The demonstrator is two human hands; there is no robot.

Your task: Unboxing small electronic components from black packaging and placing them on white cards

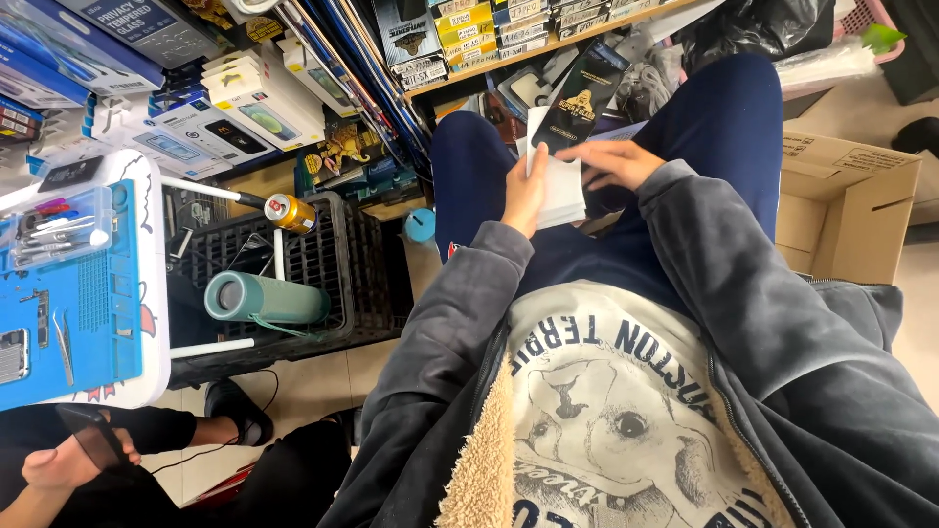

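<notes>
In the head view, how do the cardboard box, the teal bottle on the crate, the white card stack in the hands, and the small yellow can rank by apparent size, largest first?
1. cardboard box
2. teal bottle
3. white card stack, partly covered by both hands and nearer the camera, so its place against the bottle is unsure
4. yellow can

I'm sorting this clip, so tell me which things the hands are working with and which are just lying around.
In hand:
left hand
right hand
white packet
black packet

Lying about:
green bottle
black crate
cardboard box
blue mat
</notes>
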